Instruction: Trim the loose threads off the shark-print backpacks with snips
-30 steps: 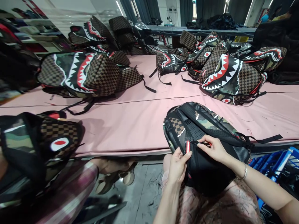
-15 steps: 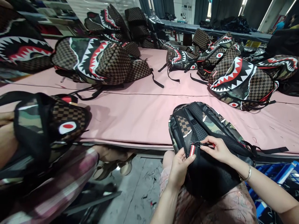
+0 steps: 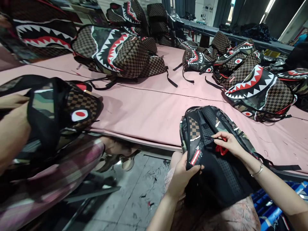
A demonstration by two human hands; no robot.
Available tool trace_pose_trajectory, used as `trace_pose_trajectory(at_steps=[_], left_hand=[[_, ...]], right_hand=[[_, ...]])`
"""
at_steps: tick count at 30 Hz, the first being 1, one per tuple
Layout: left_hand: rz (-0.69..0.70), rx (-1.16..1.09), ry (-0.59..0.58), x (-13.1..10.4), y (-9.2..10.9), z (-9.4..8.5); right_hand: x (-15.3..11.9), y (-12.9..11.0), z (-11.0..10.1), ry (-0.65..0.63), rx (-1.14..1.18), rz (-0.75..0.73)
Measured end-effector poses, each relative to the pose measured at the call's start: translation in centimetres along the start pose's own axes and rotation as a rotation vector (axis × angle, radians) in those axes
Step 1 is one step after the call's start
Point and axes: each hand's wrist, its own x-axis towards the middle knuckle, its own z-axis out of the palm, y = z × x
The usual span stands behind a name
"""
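Pink cloth covers the long worktop [image 3: 149,112], and shark-mouth backpacks lie heaped across its far side, one big checkered one [image 3: 115,53] at about eleven o'clock and another cluster [image 3: 255,89] out at two o'clock. Front and centre, at five o'clock, a camo-and-black backpack [image 3: 216,160] rests back-panel up, half on the worktop edge and half on the person's lap. The left hand [image 3: 184,175] is clamped on the bag's side edge, thumb just beside a small red-and-white label [image 3: 195,157]. The right hand [image 3: 228,144] has its fingertips pinched together on a thin dark tool over the strap [image 3: 211,128], with a red loop showing under the palm; what the tool is, I cannot tell. By the look of it this bag is soft and empty, light, floppy, with a slick coated shell, so the firm padded edge and straps seem the surest places to hold. Off at nine o'clock, a co-worker's hand [image 3: 12,134] holds another camo backpack [image 3: 60,112].
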Motion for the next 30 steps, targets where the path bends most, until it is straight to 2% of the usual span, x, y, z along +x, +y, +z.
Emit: trace_pose_trajectory(at_steps=[4,8,11,14,16,17,21,27,30], left_hand=[[0.034,0.114,-0.03,0.1,0.3,-1.8],[0.049,0.13,-0.04,0.1,0.3,-2.4],[0.042,0.116,-0.051,0.0,0.4,-2.4],[0.036,0.089,-0.054,-0.2,0.5,-2.4],[0.036,0.07,-0.06,-0.2,0.5,-2.5],[0.041,0.066,-0.063,-0.2,0.5,-2.6],[0.082,0.074,-0.08,0.0,0.6,-2.9],[0.111,0.114,-0.098,0.2,0.4,-3.2],[0.132,0.154,-0.099,0.2,0.4,-3.4]], right_hand=[[0.3,-1.7,-0.6,-0.305,-0.238,-0.092],[1.3,-1.8,0.4,-0.38,-0.355,-0.166],[2.6,-1.2,1.0,-0.312,-0.307,-0.12],[3.7,-0.8,0.9,-0.07,-0.207,-0.105],[3.9,-0.9,0.6,-0.005,-0.181,-0.127],[3.8,-1.1,0.4,-0.054,-0.189,-0.136],[3.0,-2.1,0.2,-0.391,-0.32,-0.137],[3.7,-2.5,0.7,-0.436,-0.401,-0.178],[4.7,-2.7,1.0,-0.517,-0.407,-0.189]])
